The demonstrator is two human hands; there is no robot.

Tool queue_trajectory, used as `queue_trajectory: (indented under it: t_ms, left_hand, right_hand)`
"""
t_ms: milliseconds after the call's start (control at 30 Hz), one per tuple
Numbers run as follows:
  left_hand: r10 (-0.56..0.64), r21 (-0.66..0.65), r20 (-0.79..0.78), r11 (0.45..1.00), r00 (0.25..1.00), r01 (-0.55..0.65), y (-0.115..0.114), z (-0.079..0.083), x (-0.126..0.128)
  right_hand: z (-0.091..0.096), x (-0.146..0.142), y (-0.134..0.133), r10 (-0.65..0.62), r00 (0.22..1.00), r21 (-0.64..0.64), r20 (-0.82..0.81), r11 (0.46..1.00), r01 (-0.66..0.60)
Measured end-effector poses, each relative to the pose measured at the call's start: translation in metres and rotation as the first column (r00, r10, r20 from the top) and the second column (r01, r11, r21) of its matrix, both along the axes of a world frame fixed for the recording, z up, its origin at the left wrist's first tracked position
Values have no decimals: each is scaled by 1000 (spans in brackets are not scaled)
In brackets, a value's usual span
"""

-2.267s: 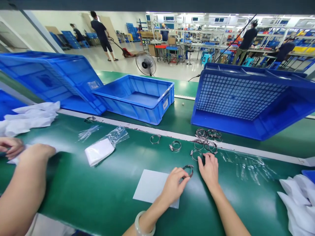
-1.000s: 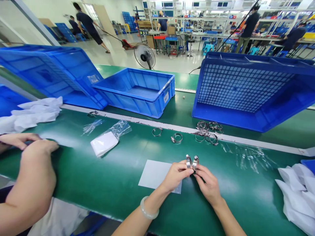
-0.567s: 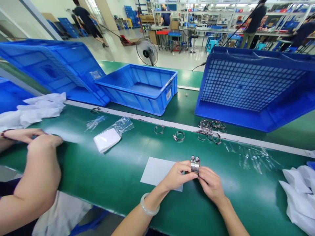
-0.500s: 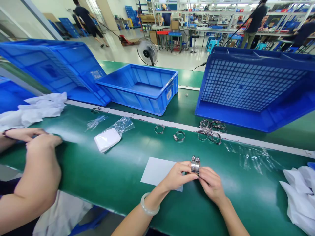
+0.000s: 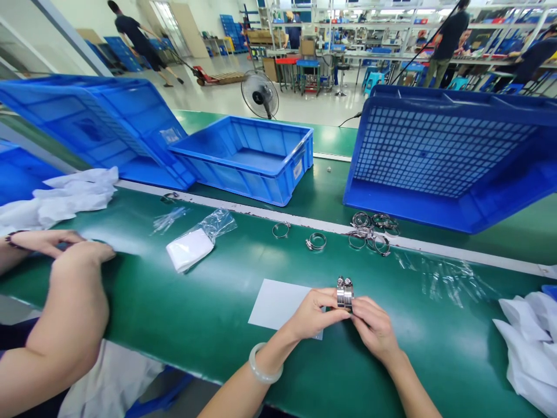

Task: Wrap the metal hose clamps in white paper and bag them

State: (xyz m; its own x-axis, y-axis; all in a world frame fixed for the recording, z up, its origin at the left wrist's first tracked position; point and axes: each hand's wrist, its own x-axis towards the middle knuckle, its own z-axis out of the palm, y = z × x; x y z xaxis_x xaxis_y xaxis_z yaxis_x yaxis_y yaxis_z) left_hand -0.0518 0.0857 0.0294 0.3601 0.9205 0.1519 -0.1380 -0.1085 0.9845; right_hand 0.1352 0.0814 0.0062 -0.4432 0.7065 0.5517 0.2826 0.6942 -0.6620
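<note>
Two metal hose clamps [image 5: 345,295] stand side by side between my hands, their screw heads up. My left hand [image 5: 317,312] pinches them from the left, its fingers closed. From the right, my right hand [image 5: 375,326] grips the same clamps with its fingertips. Under my left hand lies a flat white sheet [image 5: 274,305], partly covered by the hand. Beyond my hands, single hose clamps [image 5: 316,241] and another clamp [image 5: 281,230] rest on the green table. A pile of several clamps [image 5: 369,232] lies farther right.
Blue crates [image 5: 243,174] stand along the back, one tilted at right [image 5: 435,162]. Clear plastic strips [image 5: 448,281] and white bags [image 5: 528,342] lie to the right. A plastic-wrapped white pack [image 5: 190,249] is left of centre. A co-worker's arms [image 5: 78,290] reach in at left.
My hands and the clamps stay almost in place. The co-worker's hand at left has shifted slightly right. In the background, a walking person pulling a pallet jack has moved left.
</note>
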Motion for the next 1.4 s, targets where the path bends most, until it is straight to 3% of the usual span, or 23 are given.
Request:
queue_trajectory:
  t_ms: [500, 700, 800, 867, 967, 1067, 1133, 1233, 1300, 1400]
  left_hand:
    - [49, -47, -49, 998, 998, -51, -2, 1, 5]
    - [51, -289, 17, 956, 999, -44, -2, -1, 9]
    - [98, -273, -151, 952, 984, -137, -2, 5, 2]
    - [205, -120, -410, 954, 889, -276, -7, 11, -7]
    - [318, 113, -756, 924, 572, -365, -26, 13, -18]
    - [246, 154, -930, 935, 272, -319, -47, 4, -18]
    - [191, 142, -970, 948, 154, -283, -55, -4, -13]
    - [161, 130, -980, 963, 117, -236, -57, -11, -5]
    - [156, 121, -973, 972, 173, -200, -56, -11, -2]
    - [134, 95, -938, 986, 320, -135, -58, -8, 2]
  right_hand:
    - [2, -4, -3, -42, 999, -18, -7, 999, 42]
    - [4, -8, -6, -99, 995, -87, 25, 991, 101]
    - [8, -5, -6, -150, 988, -152, 22, 977, 152]
    - [10, 1, -6, -190, 981, -179, 30, 965, 192]
    - [11, 15, -11, -242, 968, -137, 59, 959, 248]
    - [9, 27, -18, -240, 963, -17, 125, 970, 244]
    - [10, 31, -23, -199, 964, 49, 178, 980, 193]
    - [13, 32, -29, -103, 961, 95, 256, 992, 81]
    - [17, 32, -32, -40, 950, 104, 310, 995, 8]
    - [20, 35, -36, 14, 916, 103, 401, 993, -60]
